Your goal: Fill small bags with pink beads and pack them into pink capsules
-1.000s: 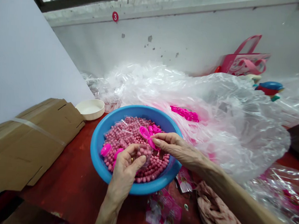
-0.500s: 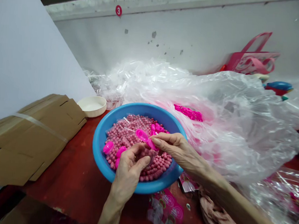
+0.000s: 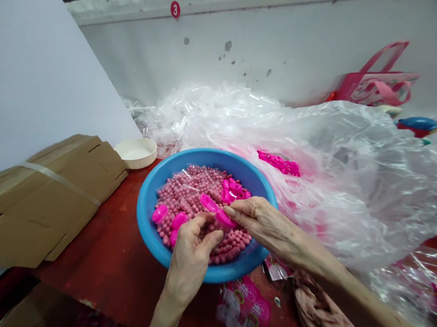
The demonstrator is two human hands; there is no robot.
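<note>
A blue plastic basin [image 3: 145,228] stands on the table, heaped with pink beads [image 3: 190,191] under a loose film of clear plastic. Over its middle, my right hand [image 3: 262,223] pinches a magenta plastic piece [image 3: 225,219] between thumb and fingertips. My left hand [image 3: 193,251] sits just beside it, fingers curled above the beads, and whatever it may hold is hidden. Other magenta pieces [image 3: 159,213] lie on the beads near the basin's left side, and more [image 3: 233,190] cluster towards the back.
The basin stands on a red table [image 3: 102,240]. Flattened cardboard [image 3: 46,197] lies left, behind it a white dish [image 3: 135,152]. Crumpled clear plastic sheeting [image 3: 350,191] fills the back and right. Printed pink packets [image 3: 244,308] and a pink cloth [image 3: 322,308] lie in front.
My hands and the pinched magenta piece have dropped slightly lower over the beads. The view has swung a little, so the background sits further right.
</note>
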